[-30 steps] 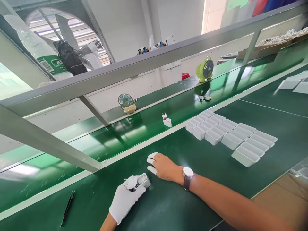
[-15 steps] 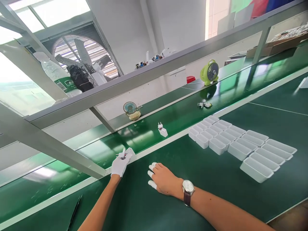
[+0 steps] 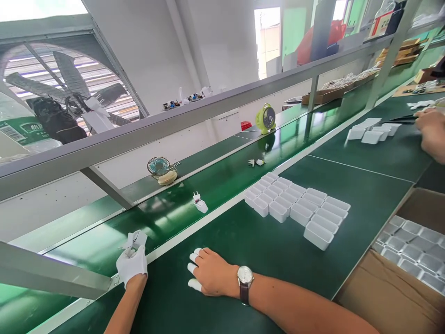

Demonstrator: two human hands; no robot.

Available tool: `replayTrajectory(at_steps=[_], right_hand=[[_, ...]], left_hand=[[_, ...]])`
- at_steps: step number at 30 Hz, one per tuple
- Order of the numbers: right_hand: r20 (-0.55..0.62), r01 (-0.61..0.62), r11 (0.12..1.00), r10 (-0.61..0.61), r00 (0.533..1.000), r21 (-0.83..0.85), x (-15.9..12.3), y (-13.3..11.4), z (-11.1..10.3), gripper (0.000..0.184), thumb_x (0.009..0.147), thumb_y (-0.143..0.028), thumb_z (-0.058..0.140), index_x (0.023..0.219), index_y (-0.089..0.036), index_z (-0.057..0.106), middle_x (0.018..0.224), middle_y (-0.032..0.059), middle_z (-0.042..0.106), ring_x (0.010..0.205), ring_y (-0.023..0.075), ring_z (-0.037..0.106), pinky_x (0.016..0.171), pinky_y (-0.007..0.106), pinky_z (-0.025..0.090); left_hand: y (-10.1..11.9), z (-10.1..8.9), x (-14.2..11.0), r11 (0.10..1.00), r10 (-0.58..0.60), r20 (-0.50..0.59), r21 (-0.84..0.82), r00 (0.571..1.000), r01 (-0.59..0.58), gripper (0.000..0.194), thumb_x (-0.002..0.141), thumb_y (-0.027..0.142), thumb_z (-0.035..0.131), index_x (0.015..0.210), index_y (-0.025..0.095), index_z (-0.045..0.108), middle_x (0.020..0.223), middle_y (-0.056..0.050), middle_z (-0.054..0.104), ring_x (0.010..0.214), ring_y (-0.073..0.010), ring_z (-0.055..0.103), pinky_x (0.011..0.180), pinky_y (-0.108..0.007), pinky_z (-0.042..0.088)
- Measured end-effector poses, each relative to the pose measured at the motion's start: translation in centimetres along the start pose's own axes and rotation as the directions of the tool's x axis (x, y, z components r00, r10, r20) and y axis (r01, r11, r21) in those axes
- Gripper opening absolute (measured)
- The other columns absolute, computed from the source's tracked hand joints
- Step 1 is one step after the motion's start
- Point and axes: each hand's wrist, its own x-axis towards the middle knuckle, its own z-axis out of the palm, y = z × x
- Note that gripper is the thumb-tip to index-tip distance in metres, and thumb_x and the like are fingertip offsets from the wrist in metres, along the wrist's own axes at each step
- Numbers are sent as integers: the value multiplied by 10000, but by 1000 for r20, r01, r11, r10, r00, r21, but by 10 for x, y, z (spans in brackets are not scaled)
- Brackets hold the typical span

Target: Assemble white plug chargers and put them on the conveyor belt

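The left hand (image 3: 132,264), in a white cloth glove, is bent closed and appears to pinch a small white plastic case with a plug part and thin wires (image 3: 140,238); the exact contact of thumb and fingers is partly hidden. This held case is on the far side of the long pale metal strip (image 3: 194,229), above the shiny green belt (image 3: 174,218), and lies just beyond the fingers. Whether it touches the belt, one cannot tell. Its long axis is not clear from this angle.

A second white plastic case with a two-pin plug (image 3: 200,205) rests on the belt, also beyond the strip, farther to the right and apart from the glove. Its long axis slants to the strip: the hollow body is the nearer end, and the pins point away from it.

The right hand (image 3: 210,273), with white covers on its fingertips, is palm down on the near side of the strip, over the dark green tabletop (image 3: 243,241). Its fingers are loosely spread and pinch nothing. In this view it is nearer to the second case than the glove is, but the strip runs between them.
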Motion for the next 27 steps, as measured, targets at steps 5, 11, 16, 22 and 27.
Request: replayTrajectory(at_steps=[5, 11, 16, 22, 27], right_hand=[[9, 0, 1000, 0, 1000, -2, 0, 0, 3, 467, 1002, -509, 475, 1187, -115, 642, 1192, 155, 659, 1095, 294, 562, 972, 437, 471], [206, -18, 996, 0, 979, 85, 22, 24, -22, 359, 963, -469, 567, 1150, -194, 702, 1097, 84, 716, 1008, 247, 629, 872, 360, 509], [206, -209, 978, 209, 956, -21, 45, 100, -62, 297, 974, -378, 562, 1108, -171, 727, 1055, 107, 722, 1001, 248, 656, 896, 360, 506], [159, -510, 836, 542, 825, -204, 42, 215, -104, 365, 989, -389, 613, 1284, -173, 614, 1307, 113, 629, 1181, 260, 615, 1023, 490, 498], [126, -648, 681, 717, 686, -343, 29, 270, -119, 362, 982, -363, 639, 1278, -159, 604, 1300, 113, 616, 1129, 253, 636, 957, 473, 552]], left_hand=[[2, 16, -35, 989, 98, 228, -133, 969, -69, 453, 821, 490, 574, 1127, 166, 650, 1068, -93, 745, 980, -269, 724, 890, -360, 585], [12, 21, -56, 958, 258, 374, -218, 891, -186, 338, 720, 484, 697, 935, 226, 732, 1007, -46, 762, 967, -283, 702, 913, -372, 542], [5, 29, -62, 934, 352, 398, -200, 847, -295, 340, 823, 466, 616, 1033, 218, 716, 972, -49, 736, 876, -254, 684, 847, -381, 548], [-3, 35, -68, 853, 520, 396, -188, 757, -487, 280, 931, 430, 536, 1033, 237, 711, 1110, -72, 708, 1063, -279, 644, 976, -440, 506], [2, 32, -75, 842, 538, 387, -212, 749, -496, 236, 964, 372, 509, 1003, 229, 694, 1055, -75, 685, 1008, -261, 633, 930, -427, 510]])
